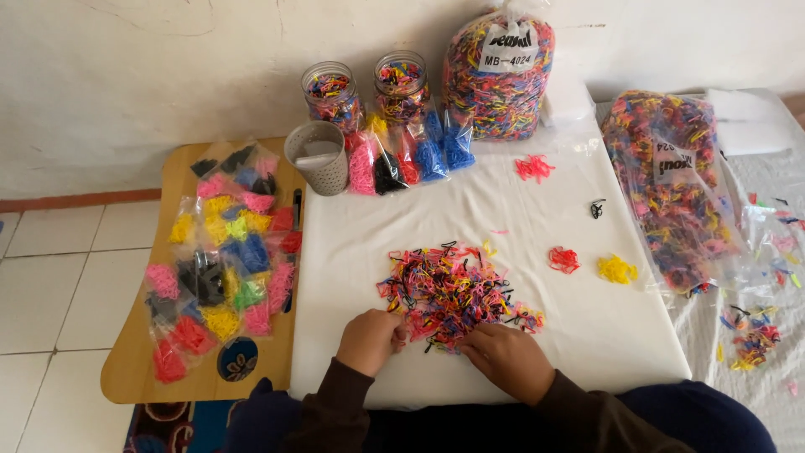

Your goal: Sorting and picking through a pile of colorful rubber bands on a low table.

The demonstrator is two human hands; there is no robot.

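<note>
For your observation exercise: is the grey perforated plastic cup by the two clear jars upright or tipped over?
Upright. The grey perforated plastic cup stands on its base, its open rim facing up, beside the two clear jars.

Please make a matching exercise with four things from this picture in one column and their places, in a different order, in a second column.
1. mixed pile
2. grey basket
3. big upright bag
4. small yellow heap

a. against the wall
b. at the fingers of both hands
c. right of the small red heap
d. left of the two jars

Pairs: 1-b, 2-d, 3-a, 4-c
</note>
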